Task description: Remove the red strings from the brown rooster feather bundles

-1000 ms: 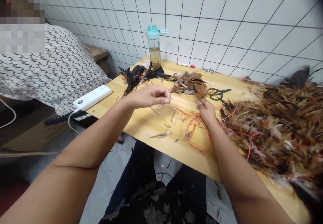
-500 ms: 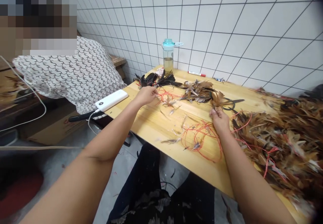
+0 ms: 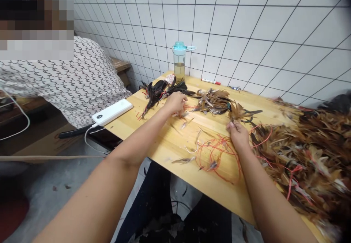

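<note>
My left hand (image 3: 174, 102) is curled with its fingers closed, low over the wooden table (image 3: 175, 151) next to a small pile of dark feathers (image 3: 160, 89); what it pinches is too small to make out. My right hand (image 3: 237, 133) is closed on a small bunch of brown feathers (image 3: 238, 112) that sticks up from its fingers. A tangle of red thread (image 3: 216, 151) lies on the table between my arms. A middle pile of brown feathers (image 3: 212, 100) lies beyond both hands.
A big heap of brown feathers (image 3: 307, 151) covers the table's right side. Black scissors (image 3: 251, 114) lie behind my right hand. A water bottle (image 3: 179, 61) and red marker (image 3: 210, 81) stand by the tiled wall. A white power bank (image 3: 112, 112) lies at the left edge; a person in a patterned shirt (image 3: 68, 82) sits beyond.
My left hand reached out to the dark feather pile and has drawn back a little toward the middle. My right hand stayed put, gripping the brown feathers. The view shifted.
</note>
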The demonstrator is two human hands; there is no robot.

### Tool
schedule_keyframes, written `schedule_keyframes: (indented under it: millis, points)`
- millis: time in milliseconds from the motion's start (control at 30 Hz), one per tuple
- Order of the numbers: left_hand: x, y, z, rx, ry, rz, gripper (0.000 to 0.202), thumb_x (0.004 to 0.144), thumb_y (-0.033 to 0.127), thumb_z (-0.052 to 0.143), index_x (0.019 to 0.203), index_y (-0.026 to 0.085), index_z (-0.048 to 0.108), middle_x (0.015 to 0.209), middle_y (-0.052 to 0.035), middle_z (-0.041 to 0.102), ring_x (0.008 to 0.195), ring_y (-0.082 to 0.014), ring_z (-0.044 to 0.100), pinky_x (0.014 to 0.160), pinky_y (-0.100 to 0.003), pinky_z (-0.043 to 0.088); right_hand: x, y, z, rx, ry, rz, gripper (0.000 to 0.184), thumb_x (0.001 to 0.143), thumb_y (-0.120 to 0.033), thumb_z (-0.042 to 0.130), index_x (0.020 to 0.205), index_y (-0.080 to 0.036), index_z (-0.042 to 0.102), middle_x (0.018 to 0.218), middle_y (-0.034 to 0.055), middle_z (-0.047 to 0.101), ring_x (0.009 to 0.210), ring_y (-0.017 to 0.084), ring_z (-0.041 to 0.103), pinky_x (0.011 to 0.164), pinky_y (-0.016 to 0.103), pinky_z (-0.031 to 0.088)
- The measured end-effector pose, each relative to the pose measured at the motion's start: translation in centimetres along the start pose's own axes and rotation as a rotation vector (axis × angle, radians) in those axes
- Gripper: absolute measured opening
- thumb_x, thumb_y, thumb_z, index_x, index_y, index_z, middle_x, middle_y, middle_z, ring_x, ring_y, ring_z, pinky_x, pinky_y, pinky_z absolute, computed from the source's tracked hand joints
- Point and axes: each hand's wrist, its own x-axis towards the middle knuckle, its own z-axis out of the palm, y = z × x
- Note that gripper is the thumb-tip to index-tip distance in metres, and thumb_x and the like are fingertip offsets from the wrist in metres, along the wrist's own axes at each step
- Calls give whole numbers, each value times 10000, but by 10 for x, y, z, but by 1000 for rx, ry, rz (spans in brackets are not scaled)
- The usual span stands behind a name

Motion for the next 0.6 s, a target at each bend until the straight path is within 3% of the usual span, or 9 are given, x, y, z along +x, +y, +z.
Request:
schedule_keyframes:
  millis: [200,333,467,600]
  points:
    - [6,2,31,27,-28,68,178,793,134,559,890,156,707,1015,-135,645,1031,-261,546,951,-374,401,0,2,-1,-13,9,-5,356,791,-524,461,648,-221,580,705,47,624,727,205,541,738,338,434]
    - [5,-3,32,-80,70,51,142,845,151,492,824,168,632,992,-117,640,1001,-251,530,943,-393,384,2,9,0,-23,4,-5,364,809,-522,474,652,-217,597,723,48,624,773,213,563,778,349,435]
    - [-1,1,19,-354,225,8,94,868,187,467,834,186,555,934,-73,644,936,-215,529,913,-370,397,2,16,1,-17,19,15,354,812,-519,500,683,-211,617,757,51,634,797,215,577,817,368,431]
    - [-4,12,7,-851,306,-45,94,894,267,454,861,193,500,917,-47,636,866,-153,565,834,-293,440,0,17,-1,19,58,62,355,804,-528,534,682,-209,628,770,59,655,809,221,595,841,392,434]
